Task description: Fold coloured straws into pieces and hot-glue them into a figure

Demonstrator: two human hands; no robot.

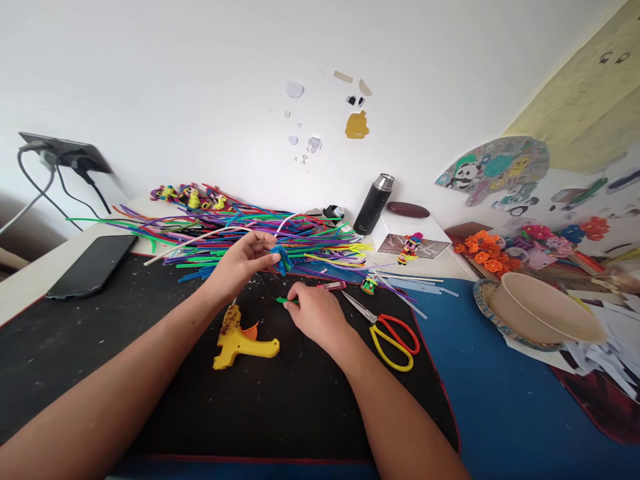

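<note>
My left hand [245, 260] is raised over the mat. Its thumb and fingers pinch a small bent blue pipe-cleaner piece [283, 261]. Low at the mat, my right hand [317, 310] has its fingers closed at a short green piece [282, 301], whose tip sticks out to the left; the rest is hidden under the fingers. A yellow glue gun [237, 343] with an orange trigger lies below my left hand. Scissors [374, 319] with red and yellow handles rest right of my right hand, partly open. Just behind that hand is a small red-pink tool [334, 286].
A heap of coloured pipe cleaners [225, 237] spreads behind my hands. The black mat [250, 420] bears a phone [93, 267] at left. A small green figure [369, 285], a black flask [374, 203], a white box [425, 233] and a bowl [550, 310] stand rightward.
</note>
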